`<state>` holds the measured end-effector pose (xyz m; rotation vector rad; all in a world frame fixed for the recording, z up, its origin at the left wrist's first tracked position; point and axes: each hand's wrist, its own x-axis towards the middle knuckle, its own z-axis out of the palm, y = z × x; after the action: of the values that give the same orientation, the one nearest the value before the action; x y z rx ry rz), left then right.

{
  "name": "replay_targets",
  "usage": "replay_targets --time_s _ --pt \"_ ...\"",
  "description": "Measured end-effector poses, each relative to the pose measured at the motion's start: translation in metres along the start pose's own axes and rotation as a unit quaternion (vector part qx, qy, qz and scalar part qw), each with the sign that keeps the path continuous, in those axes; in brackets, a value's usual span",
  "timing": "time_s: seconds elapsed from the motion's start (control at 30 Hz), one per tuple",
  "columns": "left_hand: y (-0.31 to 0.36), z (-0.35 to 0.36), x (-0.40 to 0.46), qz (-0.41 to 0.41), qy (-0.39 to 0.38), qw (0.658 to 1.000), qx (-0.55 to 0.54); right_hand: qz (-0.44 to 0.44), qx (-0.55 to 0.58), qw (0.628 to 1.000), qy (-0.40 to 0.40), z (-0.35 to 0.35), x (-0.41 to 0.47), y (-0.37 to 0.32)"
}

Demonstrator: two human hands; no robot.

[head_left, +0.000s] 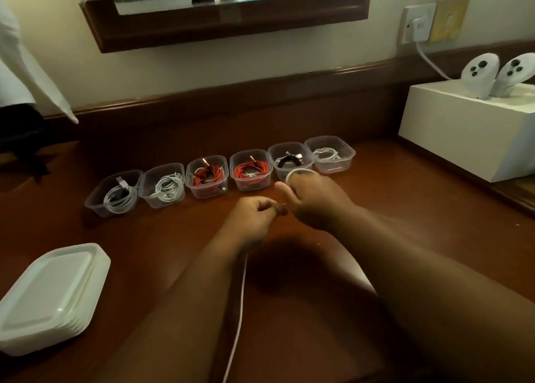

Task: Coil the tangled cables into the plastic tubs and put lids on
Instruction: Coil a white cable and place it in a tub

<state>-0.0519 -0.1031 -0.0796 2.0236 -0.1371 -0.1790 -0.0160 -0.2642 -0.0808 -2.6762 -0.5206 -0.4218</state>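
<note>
Dark wood desk point(376, 180) w/ raised back rail under cream wall; six tubs point(207, 177) in a row, lids point(49, 298) stacked front-left. Both hands mid-desk: right hand point(315, 200) curled round white cable point(240, 304) loop, left hand point(252, 220) pinching its strand.

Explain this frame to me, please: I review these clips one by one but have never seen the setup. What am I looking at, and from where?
There is no machine here. A person wears a camera on the head, so this one picture looks forward and down at their own two bare hands over a brown wooden table.

Six clear plastic tubs stand in a row, each with a coiled cable inside: white, red or dark. None has a lid; a stack of lids lies at the near left.

The right hand holds loops of a white cable. The left hand pinches the same cable, whose loose end trails toward the viewer.

At the right, two white controllers stand in a white box.
</note>
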Motion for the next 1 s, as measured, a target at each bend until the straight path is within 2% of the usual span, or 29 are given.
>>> replay_targets --time_s 0.07,0.13,0.2,0.23,0.27,0.3,0.37,0.4,0.43,0.47,0.5,0.53,0.6,0.63,0.67,0.7,0.73,0.8,0.83,0.87,0.93,1.0 --pt "-0.014 0.003 0.014 0.042 0.066 0.997 0.025 0.001 0.011 1.0 -0.02 0.018 0.005 0.002" --pt "-0.026 0.006 0.025 0.08 0.112 0.99 0.026 0.044 0.086 0.991 -0.089 0.03 0.012 -0.001" --pt "-0.034 0.005 0.033 0.102 0.129 0.986 0.017 0.125 0.238 0.944 -0.191 0.03 0.017 -0.001" --pt "-0.036 0.005 0.035 0.097 0.129 0.987 -0.006 0.16 0.328 0.9 -0.236 0.028 0.017 0.003" --pt "-0.037 0.006 0.036 0.08 0.123 0.988 -0.05 0.18 0.429 0.841 -0.278 0.026 0.015 0.008" --pt "-0.037 0.007 0.037 0.054 0.108 0.986 -0.111 0.184 0.535 0.762 -0.316 0.025 0.013 0.015" --pt "-0.034 0.012 0.037 0.006 0.066 0.968 -0.243 0.144 0.716 0.581 -0.359 0.026 0.01 0.026" --pt "-0.034 0.015 0.037 -0.007 0.051 0.955 -0.293 0.113 0.778 0.501 -0.36 0.028 0.009 0.028" --pt "-0.032 0.017 0.037 -0.012 0.04 0.945 -0.323 0.084 0.823 0.44 -0.349 0.029 0.009 0.026" --pt "-0.031 0.018 0.037 -0.015 0.03 0.94 -0.34 0.064 0.855 0.396 -0.329 0.029 0.008 0.023" --pt "-0.032 0.02 0.037 -0.018 0.019 0.937 -0.349 0.055 0.876 0.374 -0.299 0.029 0.009 0.019" --pt "-0.032 0.021 0.036 -0.023 0.004 0.937 -0.35 0.058 0.89 0.373 -0.255 0.027 0.009 0.015" --pt "-0.032 0.023 0.033 -0.046 -0.027 0.938 -0.343 0.086 0.894 0.418 -0.14 0.023 0.01 0.009" --pt "-0.032 0.024 0.032 -0.06 -0.039 0.937 -0.341 0.097 0.876 0.464 -0.086 0.022 0.009 0.007" --pt "-0.032 0.026 0.031 -0.074 -0.049 0.937 -0.338 0.099 0.844 0.526 -0.037 0.022 0.009 0.007" --pt "-0.031 0.026 0.03 -0.083 -0.06 0.939 -0.329 0.089 0.795 0.6 0.003 0.024 0.008 0.008" --pt "-0.03 0.026 0.027 -0.086 -0.076 0.944 -0.311 0.068 0.719 0.691 0.038 0.025 0.006 0.008" --pt "-0.029 0.023 0.023 -0.08 -0.12 0.954 -0.263 0.001 0.471 0.877 0.098 0.031 0.005 0.012" --pt "-0.028 0.021 0.021 -0.077 -0.137 0.96 -0.231 -0.021 0.339 0.935 0.103 0.034 0.005 0.014" --pt "-0.028 0.019 0.02 -0.068 -0.141 0.97 -0.184 -0.021 0.238 0.968 0.077 0.036 0.006 0.015" --pt "-0.03 0.015 0.021 0.018 -0.086 0.996 0.012 0.008 0.138 0.99 -0.008 0.034 0.007 0.015" --pt "-0.034 0.012 0.023 0.145 0.003 0.967 0.208 0.028 0.129 0.989 -0.07 0.03 0.007 0.013"
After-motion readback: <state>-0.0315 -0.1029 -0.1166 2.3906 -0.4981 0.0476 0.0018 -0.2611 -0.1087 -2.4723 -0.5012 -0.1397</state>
